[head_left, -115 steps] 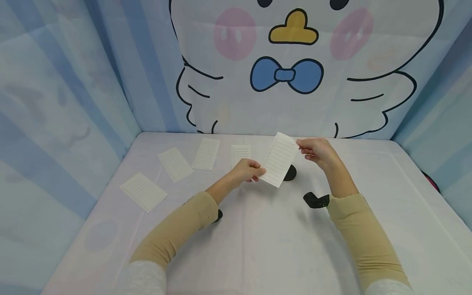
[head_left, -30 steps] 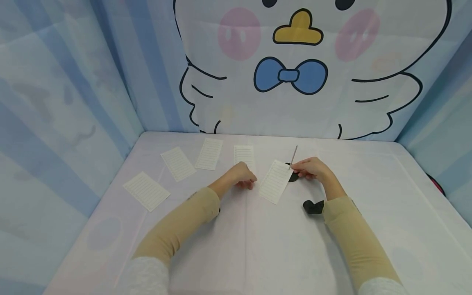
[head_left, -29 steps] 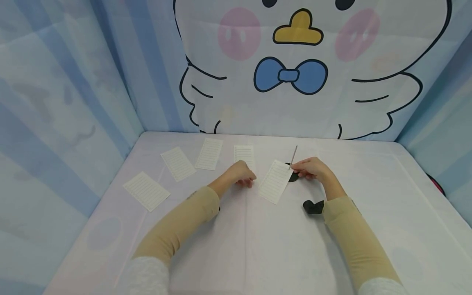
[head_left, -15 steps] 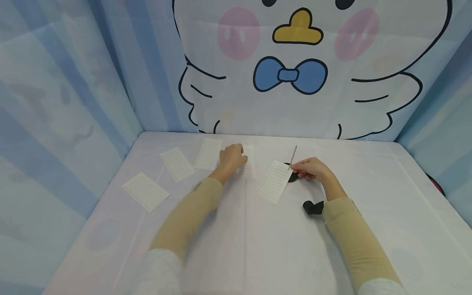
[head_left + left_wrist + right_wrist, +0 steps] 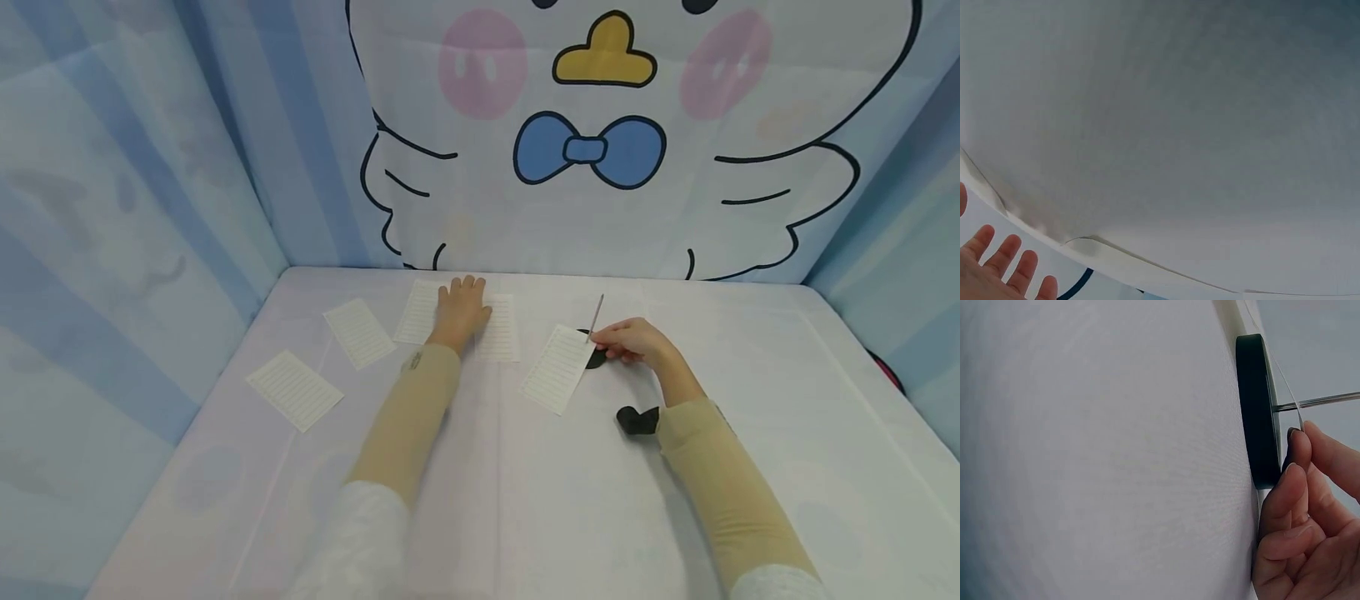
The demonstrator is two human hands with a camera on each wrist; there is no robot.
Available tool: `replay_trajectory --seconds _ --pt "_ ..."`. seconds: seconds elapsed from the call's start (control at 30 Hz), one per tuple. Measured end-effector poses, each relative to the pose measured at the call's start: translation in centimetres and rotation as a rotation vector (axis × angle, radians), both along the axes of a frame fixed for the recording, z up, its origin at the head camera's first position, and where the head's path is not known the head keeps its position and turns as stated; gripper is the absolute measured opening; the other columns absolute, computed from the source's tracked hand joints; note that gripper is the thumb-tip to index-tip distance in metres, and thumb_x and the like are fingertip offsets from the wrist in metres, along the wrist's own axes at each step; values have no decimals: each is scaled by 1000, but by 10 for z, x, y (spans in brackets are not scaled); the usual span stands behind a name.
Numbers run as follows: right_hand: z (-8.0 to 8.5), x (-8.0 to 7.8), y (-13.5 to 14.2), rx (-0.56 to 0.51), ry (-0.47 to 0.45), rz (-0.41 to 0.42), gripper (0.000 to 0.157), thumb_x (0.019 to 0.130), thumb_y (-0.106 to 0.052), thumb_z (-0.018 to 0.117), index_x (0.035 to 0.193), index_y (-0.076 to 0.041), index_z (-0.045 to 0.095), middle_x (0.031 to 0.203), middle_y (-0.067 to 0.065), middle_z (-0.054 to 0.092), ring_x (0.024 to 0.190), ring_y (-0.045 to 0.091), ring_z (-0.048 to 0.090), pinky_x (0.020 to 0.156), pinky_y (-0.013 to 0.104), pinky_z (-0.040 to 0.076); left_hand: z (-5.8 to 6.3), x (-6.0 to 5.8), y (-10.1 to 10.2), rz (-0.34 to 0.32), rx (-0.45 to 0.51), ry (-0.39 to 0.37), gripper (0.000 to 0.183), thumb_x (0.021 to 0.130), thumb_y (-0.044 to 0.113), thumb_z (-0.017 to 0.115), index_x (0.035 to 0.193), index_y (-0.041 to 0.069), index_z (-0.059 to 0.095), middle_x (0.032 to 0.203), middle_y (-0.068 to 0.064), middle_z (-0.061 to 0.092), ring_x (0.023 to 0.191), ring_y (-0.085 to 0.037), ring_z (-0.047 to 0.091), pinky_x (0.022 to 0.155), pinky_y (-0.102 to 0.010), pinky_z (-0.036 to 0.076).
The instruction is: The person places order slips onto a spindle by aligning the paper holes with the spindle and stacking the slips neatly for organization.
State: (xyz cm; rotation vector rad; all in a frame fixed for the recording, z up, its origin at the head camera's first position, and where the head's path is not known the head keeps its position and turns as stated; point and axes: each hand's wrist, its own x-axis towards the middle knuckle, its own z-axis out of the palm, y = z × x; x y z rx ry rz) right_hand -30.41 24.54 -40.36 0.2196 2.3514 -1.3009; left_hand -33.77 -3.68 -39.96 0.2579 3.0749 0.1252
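My left hand (image 5: pixel 460 312) lies with spread fingers between two lined paper slips at the back, overlapping the edge of the left slip (image 5: pixel 416 312) and next to the right slip (image 5: pixel 501 333). In the left wrist view those fingers (image 5: pixel 1002 255) look straight and hold nothing. My right hand (image 5: pixel 633 340) pinches the corner of another lined slip (image 5: pixel 557 371) between thumb and finger. That corner is at the thin metal rod of a bill spike (image 5: pixel 596 317), whose round black base (image 5: pixel 1257 412) shows in the right wrist view. I cannot tell whether the rod pierces the paper.
Two more lined slips, one tilted (image 5: pixel 360 333) and one nearer (image 5: pixel 295 391), lie on the left of the white-covered table (image 5: pixel 570 517). A black wrist camera (image 5: pixel 637 421) sits at the right cuff. Printed curtains (image 5: pixel 315 125) enclose the back and sides.
The slip once held up by both hands is now low at the bill spike, in the right hand alone. My left hand has moved to the back left and spread its fingers.
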Motion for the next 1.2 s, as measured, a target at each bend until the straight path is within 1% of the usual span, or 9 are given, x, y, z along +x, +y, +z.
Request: replay_trajectory --seconds 0.23,0.37,0.5,0.6,0.73,0.8,1.0,1.13,1.2 --pt "1 1 0 -15 10 0 28 85 -27 65 99 -4 64 66 -9 59 59 6 52 54 20 38 -6 -1 -1 15 -42 -38 51 97 37 40 141 13 30 140 -5 35 128 -25 30 105 -45 24" --pt "2 2 0 -21 8 4 29 85 -27 65 100 -2 64 65 -9 59 58 5 52 54 20 38 -7 -2 0 29 -51 -60 52 98 38 37 142 14 28 143 -5 32 130 -26 27 107 -46 21" --pt "2 1 1 -16 10 6 33 84 -28 66 103 -2 63 66 -9 60 59 5 53 55 20 38 -10 -4 1 39 -78 -77 52 98 40 34 142 14 27 143 -5 31 131 -25 26 107 -46 20" --pt "2 2 2 -32 12 20 30 82 -30 68 98 -4 66 66 -9 61 58 5 53 54 20 39 -12 -5 3 41 -110 -79 52 98 42 33 141 13 28 141 -5 32 128 -25 29 107 -46 22" --pt "0 0 3 -43 13 24 29 82 -30 68 96 -5 66 66 -9 61 58 6 53 54 20 38 -11 -3 5 40 -123 -72 51 98 42 35 140 13 31 138 -6 34 126 -25 31 106 -46 24" --pt "-1 0 2 -28 11 10 29 83 -29 67 98 -5 65 66 -9 60 59 6 53 55 20 38 -10 -2 5 37 -121 -71 51 97 42 36 139 13 31 137 -6 35 126 -25 31 106 -46 23" --pt "2 0 0 -13 -1 3 20 85 -28 66 91 -9 67 66 -9 60 59 6 52 53 21 38 -11 -5 5 30 -116 -74 51 97 41 39 140 14 30 138 -5 34 127 -24 30 107 -45 22" --pt "2 1 0 -3 1 -3 26 84 -29 67 96 -6 66 66 -9 59 59 6 52 54 21 38 -11 -8 5 27 -69 -58 52 96 37 43 142 16 28 142 -4 33 130 -24 28 108 -45 19" --pt "2 1 1 -7 7 7 29 82 -31 68 96 -6 66 66 -9 60 59 6 52 54 21 38 -11 -8 5 19 -48 -47 53 96 34 44 142 15 27 142 -5 34 130 -24 29 108 -45 19"
